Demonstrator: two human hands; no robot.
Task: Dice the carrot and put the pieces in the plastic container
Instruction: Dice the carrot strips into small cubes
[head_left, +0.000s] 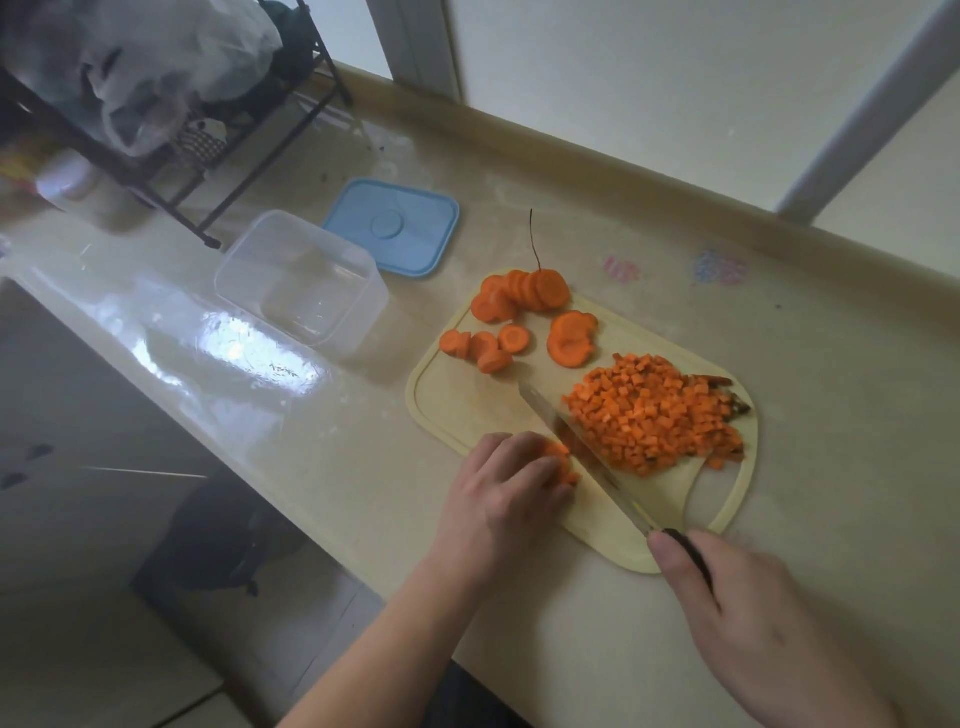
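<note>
A pale beige desk (571, 218) with a glossy top runs diagonally through the kitchen corner, daylight glaring in a bright patch on its left side. A raised beige lip (519, 122) edges the desk's far side where it meets a white wall (623, 67). A white frame post (862, 104) slants down to the lip at right, and a second white upright (415, 41) stands at the top center. A black metal rack (171, 150) stands on the desk at upper left, holding crumpled translucent plastic bags (156, 67). Below the desk's near edge, grey floor tiles (104, 649) lie in shadow, with a dark object there, too dim to identify.
</note>
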